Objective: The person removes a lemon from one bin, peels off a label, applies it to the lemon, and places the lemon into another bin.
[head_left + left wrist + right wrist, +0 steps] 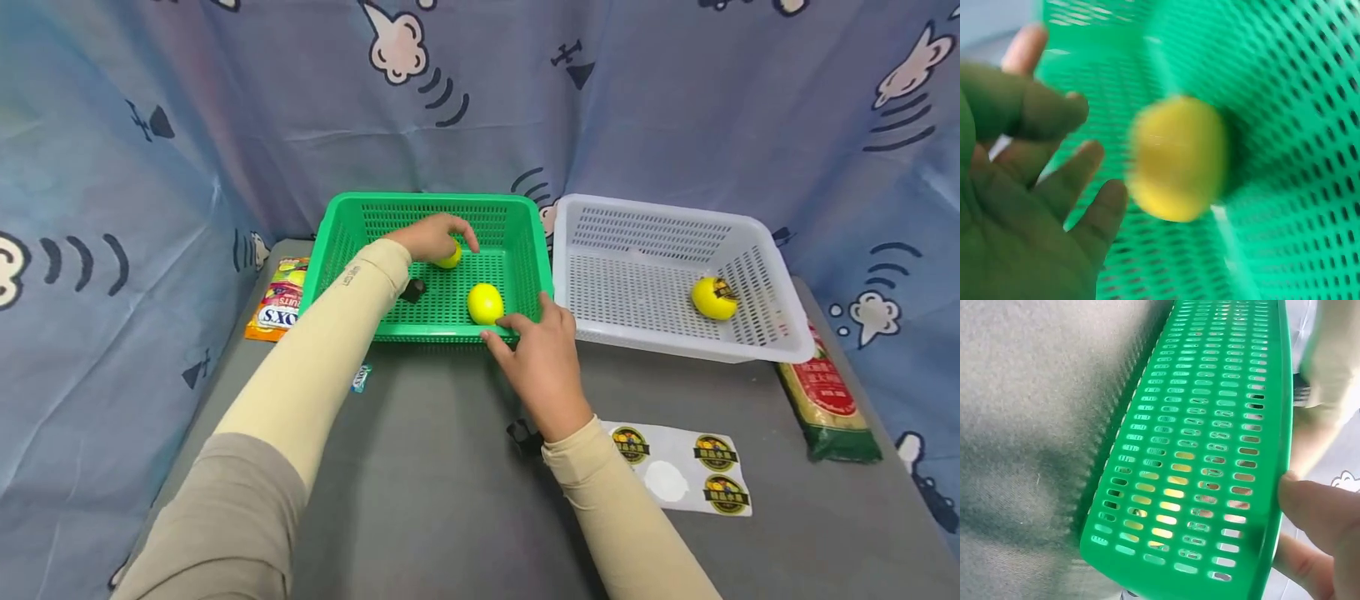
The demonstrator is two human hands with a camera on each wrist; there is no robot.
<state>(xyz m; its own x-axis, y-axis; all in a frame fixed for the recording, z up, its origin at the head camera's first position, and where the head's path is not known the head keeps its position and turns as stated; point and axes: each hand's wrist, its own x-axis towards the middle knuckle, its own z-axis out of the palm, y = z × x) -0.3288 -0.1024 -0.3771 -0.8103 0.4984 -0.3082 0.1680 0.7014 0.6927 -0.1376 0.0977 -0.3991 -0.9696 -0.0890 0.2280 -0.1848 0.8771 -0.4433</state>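
My left hand (435, 237) reaches into the green basket (438, 335), fingers spread and loosely bent. Close to it lies a yellow lemon (448, 258); in the left wrist view this lemon (1179, 159) looks blurred and sits just off the fingertips, near the basket wall. A second lemon (485, 304) rests by the front wall of the same basket. At the front right corner my right hand (545, 362) holds the rim, and the right wrist view shows the thumb (1316, 503) on the rim with a finger behind it.
A white basket (675, 340) beside the green one holds a lemon (714, 298) with a dark sticker. A sticker sheet (690, 450) lies near the right forearm. Candy bag (279, 304) at left, red-green package (828, 396) at right, small blue wrapper (361, 378) in front.
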